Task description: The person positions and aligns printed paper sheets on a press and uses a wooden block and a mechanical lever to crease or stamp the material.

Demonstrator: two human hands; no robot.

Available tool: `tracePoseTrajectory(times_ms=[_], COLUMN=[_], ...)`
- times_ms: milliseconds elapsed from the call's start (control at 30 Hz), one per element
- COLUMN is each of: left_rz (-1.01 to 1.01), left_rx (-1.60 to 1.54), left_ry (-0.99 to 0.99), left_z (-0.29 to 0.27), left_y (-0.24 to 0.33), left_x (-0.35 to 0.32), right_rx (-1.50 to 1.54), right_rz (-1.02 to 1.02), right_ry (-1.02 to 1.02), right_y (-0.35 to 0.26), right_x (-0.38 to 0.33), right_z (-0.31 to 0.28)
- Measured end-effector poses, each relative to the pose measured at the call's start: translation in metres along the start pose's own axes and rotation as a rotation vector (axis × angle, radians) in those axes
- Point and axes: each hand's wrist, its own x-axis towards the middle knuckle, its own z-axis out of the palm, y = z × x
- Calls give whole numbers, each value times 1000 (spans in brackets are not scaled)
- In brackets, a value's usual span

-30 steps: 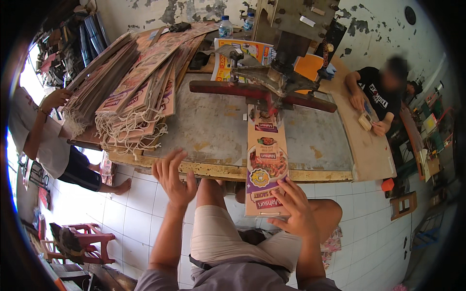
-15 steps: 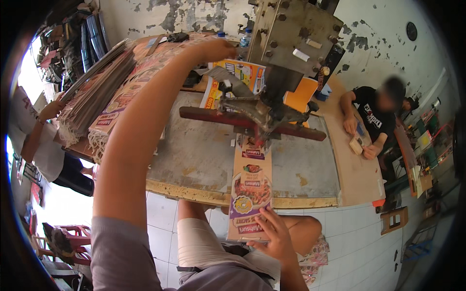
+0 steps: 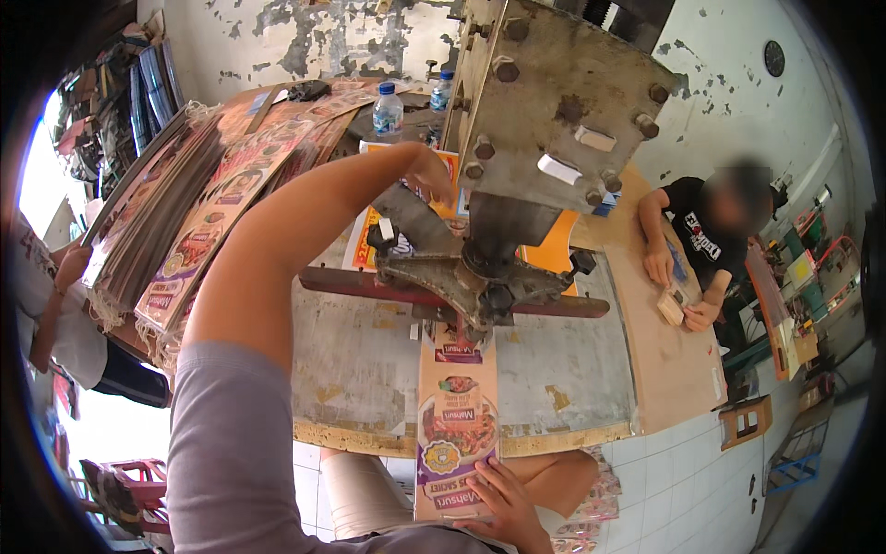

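Note:
My left hand (image 3: pixel 432 175) reaches far forward, fingers curled against the side of the big grey metal press head (image 3: pixel 554 120); whether it grips a handle is hidden. My right hand (image 3: pixel 506 503) holds the near end of a long printed flat bag (image 3: pixel 457 420) that lies across the worn metal table (image 3: pixel 360 360). The bag's far end runs under the dark cast-iron foot (image 3: pixel 480 277) and the red bar (image 3: pixel 351 282).
Tall stacks of printed flat bags (image 3: pixel 198 222) fill the table's left. Two water bottles (image 3: pixel 389 109) stand at the back. A person in black (image 3: pixel 711 235) sits at a wooden bench on the right. Another person's arm (image 3: pixel 55 305) is at far left. Red plastic stool (image 3: pixel 129 475) below.
My left arm has stretched further forward from the table edge up to the press head. The view has closed in on the machine. My right hand stays on the bag's near end.

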Motion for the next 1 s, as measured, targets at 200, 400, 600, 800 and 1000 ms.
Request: tracePoseTrajectory(times_ms=[200, 400, 600, 800, 1000], left_rz=[96, 26, 172, 191, 361], left_rx=[174, 186, 336, 358, 538], left_ry=[-226, -233, -4, 125, 433], left_z=[4, -7, 43, 42, 19], left_y=[42, -3, 90, 65, 41], left_x=[70, 33, -52, -54, -20], right_rx=[-12, 47, 0, 24, 21], right_rz=[126, 27, 72, 11, 31], right_ry=[-41, -50, 27, 60, 11], right_y=[6, 6, 13, 21, 14], right_x=[-11, -8, -15, -18, -7], right_z=[-3, -1, -5, 4, -12])
